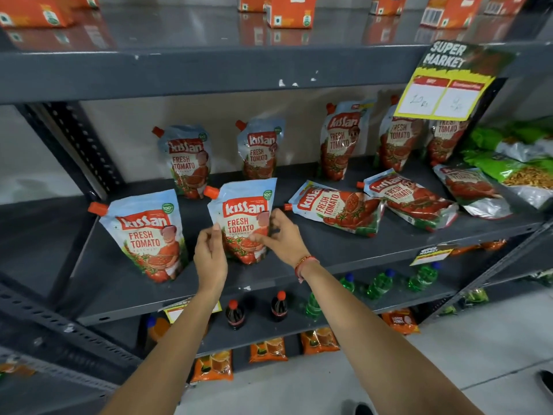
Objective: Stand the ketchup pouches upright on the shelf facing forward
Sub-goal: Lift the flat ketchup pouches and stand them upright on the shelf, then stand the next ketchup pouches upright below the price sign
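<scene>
Kissan ketchup pouches fill a grey shelf (299,259). One pouch (244,217) stands upright at the front middle, label forward. My left hand (209,253) touches its left edge and my right hand (281,235) its right edge, fingers loosely around it. Another pouch (146,235) stands upright to the left. Two upright pouches (188,160) (260,148) stand behind. Three more upright pouches (341,139) stand at the back right. Three pouches lie flat on the right: (338,208), (410,196), (472,190).
A yellow price sign (446,91) hangs from the upper shelf edge. Green snack bags (508,163) lie at the far right. Orange cartons (290,10) stand on the shelf above. Bottles (236,313) and orange packets sit on the lower shelves.
</scene>
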